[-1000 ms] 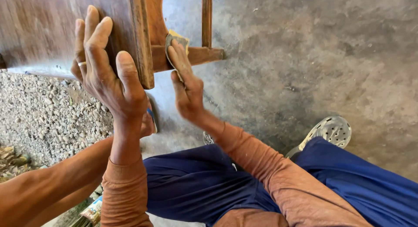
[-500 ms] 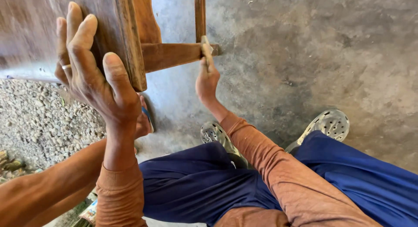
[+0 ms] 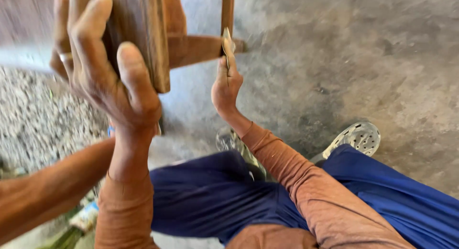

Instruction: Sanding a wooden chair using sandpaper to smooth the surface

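Note:
My left hand (image 3: 103,70) grips the edge of a brown wooden furniture panel (image 3: 138,29), thumb on the near face and fingers over the top; a ring sits on one finger. A horizontal wooden rail (image 3: 193,49) runs from that panel to a thin upright slat (image 3: 227,10). My right hand (image 3: 226,84) holds a folded piece of sandpaper (image 3: 227,43) edge-on against the far end of the rail, by the slat. The view is motion-blurred on the left.
Grey concrete floor (image 3: 363,62) fills the right side; gravel (image 3: 38,120) lies at left. My blue-trousered legs and grey perforated clogs (image 3: 356,136) are below. Another person's bare forearm (image 3: 43,191) reaches in from the lower left.
My right hand slid the sandpaper from the near part of the rail to its far end by the slat. The view shifted and the left hand looms closer.

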